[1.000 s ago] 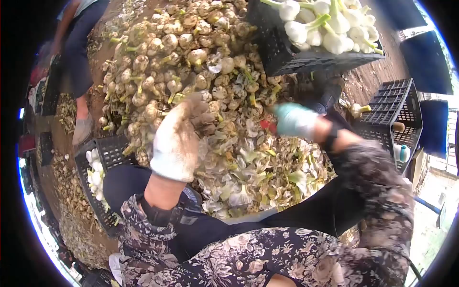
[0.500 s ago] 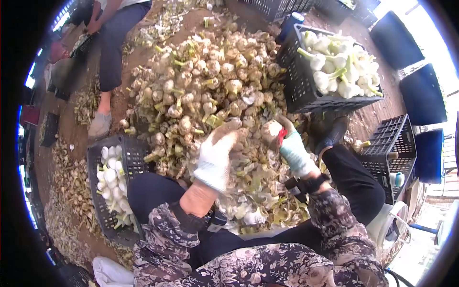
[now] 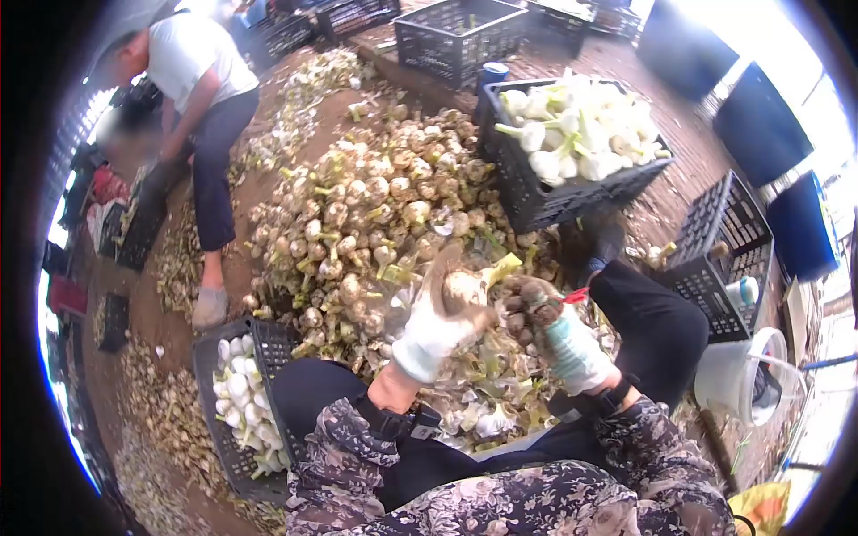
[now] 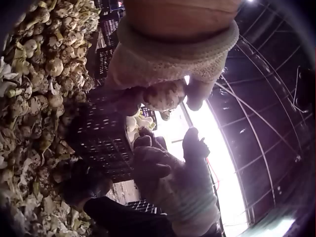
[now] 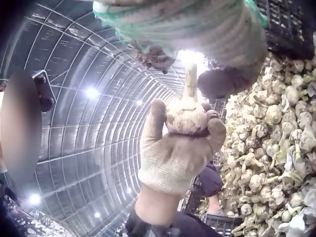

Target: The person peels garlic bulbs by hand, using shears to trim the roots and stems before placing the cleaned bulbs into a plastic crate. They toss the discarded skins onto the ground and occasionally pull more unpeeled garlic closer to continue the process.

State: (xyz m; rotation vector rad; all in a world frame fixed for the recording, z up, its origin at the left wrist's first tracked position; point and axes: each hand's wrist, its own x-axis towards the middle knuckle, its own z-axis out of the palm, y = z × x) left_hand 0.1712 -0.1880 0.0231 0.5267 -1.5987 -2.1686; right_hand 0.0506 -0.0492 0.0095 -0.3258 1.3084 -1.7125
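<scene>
A garlic bulb [image 3: 465, 286] with dirt-streaked skin and a short, pale green stem is gripped by my left hand [image 3: 433, 330], in a whitish glove. The right wrist view shows the left thumb and fingers around the bulb [image 5: 186, 116], its stem pointing up. Close to the stem is my right hand [image 3: 563, 335], in a white and green glove with dark, soiled fingertips. In the left wrist view, the right thumb stands apart from the bent fingers [image 4: 150, 158], nothing visible between them. A red strip [image 3: 575, 295] shows beside the right hand.
A heap of unpeeled garlic [image 3: 357, 214] lies ahead, with loose skins [image 3: 492, 415] below the hands. Black crates hold white bulbs at front right [image 3: 572, 214] and left [image 3: 284, 375]. A tipped crate [image 3: 706, 223] and white bucket [image 3: 722, 380] stand right. Another person [image 3: 201, 71] bends at far left.
Garlic that was at my right hand's fingers half a second ago is now in my left hand. Both hands have come closer together. The head view has tilted up, showing more background.
</scene>
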